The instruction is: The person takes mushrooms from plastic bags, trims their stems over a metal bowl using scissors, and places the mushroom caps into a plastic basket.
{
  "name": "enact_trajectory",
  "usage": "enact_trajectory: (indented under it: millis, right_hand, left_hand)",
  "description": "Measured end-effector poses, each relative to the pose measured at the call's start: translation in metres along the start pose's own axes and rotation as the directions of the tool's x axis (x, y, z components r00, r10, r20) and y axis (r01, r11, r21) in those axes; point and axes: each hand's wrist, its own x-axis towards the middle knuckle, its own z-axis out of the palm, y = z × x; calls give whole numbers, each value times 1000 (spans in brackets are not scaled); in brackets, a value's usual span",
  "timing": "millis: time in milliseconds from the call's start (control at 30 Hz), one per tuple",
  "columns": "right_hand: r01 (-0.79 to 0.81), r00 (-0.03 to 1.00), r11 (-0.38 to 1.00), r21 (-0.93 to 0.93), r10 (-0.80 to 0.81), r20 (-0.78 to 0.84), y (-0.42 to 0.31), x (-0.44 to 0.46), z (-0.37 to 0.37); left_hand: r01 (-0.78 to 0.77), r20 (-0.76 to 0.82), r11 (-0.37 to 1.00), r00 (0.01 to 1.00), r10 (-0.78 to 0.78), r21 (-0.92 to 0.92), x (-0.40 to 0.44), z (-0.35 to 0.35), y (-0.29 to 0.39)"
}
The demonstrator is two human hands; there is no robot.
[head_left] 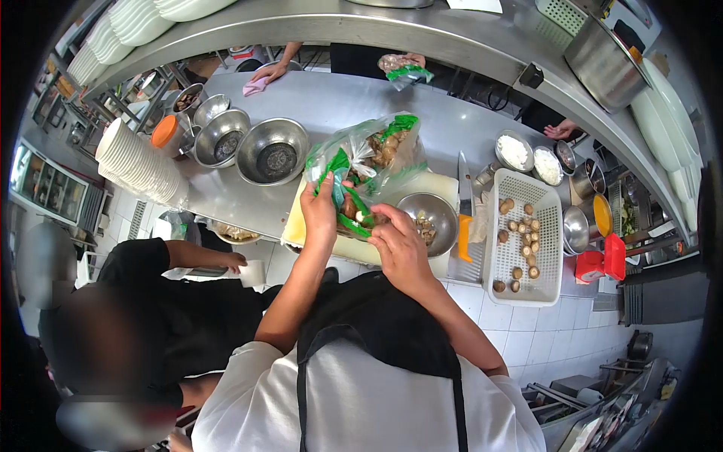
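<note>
My left hand (320, 211) is closed around a clear plastic bag with green print (346, 162), held above the yellowish cutting board (297, 226). My right hand (403, 245) pinches the bag's green edge on the near side. Brown mushrooms show through the plastic, behind my left hand and near the opening. Beside my right hand sits a steel bowl (448, 215) holding small brown pieces, perhaps mushroom stems. To the right of the bowl lies a knife with an orange handle (465, 239). Farther right, a white plastic basket (493, 279) holds several loose mushrooms.
Steel bowls (282, 132) and stacked white containers (139, 162) stand on the left. Bowls of white food (514, 151) and a red box (591, 267) are on the right. Across the counter, a co-worker's hand (410, 60) holds a bag; another co-worker (173, 316) stands left. A shelf overhangs the far side.
</note>
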Motion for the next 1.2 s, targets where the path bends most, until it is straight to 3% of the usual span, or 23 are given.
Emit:
enact_trajectory:
  millis: [133, 233, 267, 367, 467, 533, 633, 667, 767, 800, 867, 967, 1000, 1067, 1167, 1200]
  right_hand:
    - [-37, 999, 999, 13, 38, -12, 9, -5, -9]
    - [-152, 984, 988, 42, 155, -83, 25, -1, -15]
    - [-120, 983, 991, -62, 110, -150, 33, 4, -19]
    - [-258, 953, 965, -53, 245, -180, 50, 30, -36]
    - [-161, 961, 972, -169, 116, -250, 75, 56, -47]
    - [-193, 959, 961, -197, 142, -246, 84, 69, -53]
    - [-227, 961, 944, -241, 177, -211, 109, 78, -57]
    - [-237, 962, 937, -256, 190, -196, 119, 77, -55]
    - [-331, 943, 892, -309, 323, -76, 151, 72, -45]
    - [-342, 939, 894, -291, 337, -68, 159, 72, -41]
    - [-367, 928, 895, -252, 369, -42, 175, 68, -33]
    - [-395, 917, 895, -207, 370, -146, 172, 61, -34]
    - [-370, 926, 875, -312, 317, -206, 168, 55, -37]
    - [-325, 935, 793, -516, 188, -300, 157, 26, -47]
    - [-404, 914, 696, -593, 319, -249, 159, -31, -55]
    - [-490, 867, 692, -530, 452, -211, 167, -47, -56]
  left_hand:
    - [98, 73, 991, 993, -92, -86, -1, 7, 6]
    - [140, 119, 983, 985, -126, -116, -2, 23, 11]
    - [152, 129, 980, 982, -135, -130, -2, 29, 13]
    - [134, 84, 976, 989, -121, -171, 0, 60, 19]
    - [132, 115, 966, 987, -109, -221, 29, 73, -12]
    - [153, 175, 952, 979, -109, -265, 47, 77, -33]
    - [168, 79, 960, 985, -154, -222, 64, 80, -65]
    - [165, 9, 986, 986, -165, -6, 60, 79, -65]
    - [-138, 55, 927, 990, 127, 348, 96, 42, -130]
    - [-115, 27, 905, 993, 114, 409, 90, 41, -122]
    - [-173, 80, 907, 985, 154, 385, 88, 39, -119]
    - [-283, 116, 893, 959, 259, 350, 81, 37, -110]
    - [-328, 123, 884, 945, 304, 334, 79, 39, -103]
    - [-240, 147, 856, 970, 194, 458, 81, 33, -91]
    - [-201, 127, 729, 980, 156, 655, 60, 45, -53]
    - [-201, 119, 665, 979, 167, 719, 50, 51, -37]
